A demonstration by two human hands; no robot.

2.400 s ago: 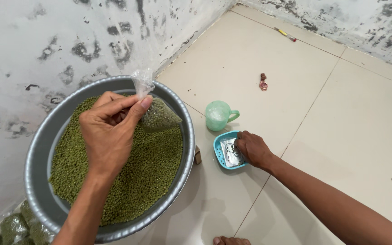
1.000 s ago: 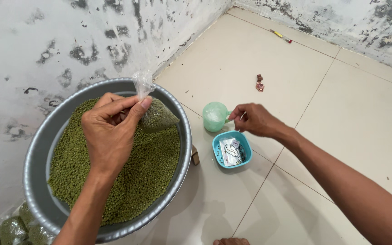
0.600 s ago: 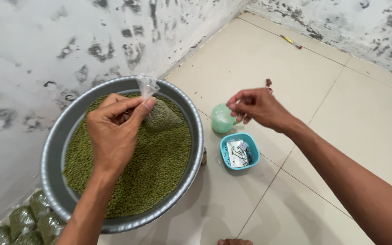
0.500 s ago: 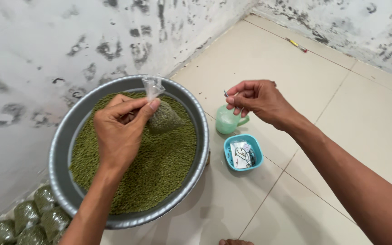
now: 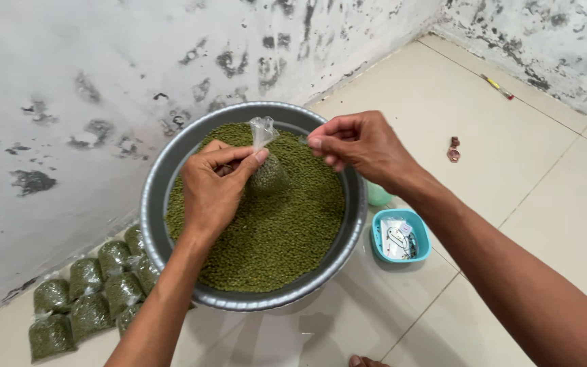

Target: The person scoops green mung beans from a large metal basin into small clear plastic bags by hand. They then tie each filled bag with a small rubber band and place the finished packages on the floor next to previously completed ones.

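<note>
We take the wide metal basin (image 5: 154,204) as our landmark: it sits on the tiled floor against the stained wall and is nearly full of green beans (image 5: 273,231). Over its far half we hold a small clear bag of beans (image 5: 268,173) by its twisted neck, so the filled part hangs down and just meets the bean surface while the loose plastic tip stands up free above our grip.

Our left hand (image 5: 215,187) is curled, thumb and forefinger pinching that neck shut, the other fingers folded in behind. Our right hand (image 5: 358,146) comes in over the basin's right rim, thumb and fingertips pressed together on something very small, too small for us to identify, held just beside the bag's tip.

Left of the basin, filled bean bags (image 5: 90,292) lie clustered along the wall. Right of it stands a small blue basket (image 5: 400,238) with small packets inside, and a green cup (image 5: 377,196) peeks out behind the rim.
</note>
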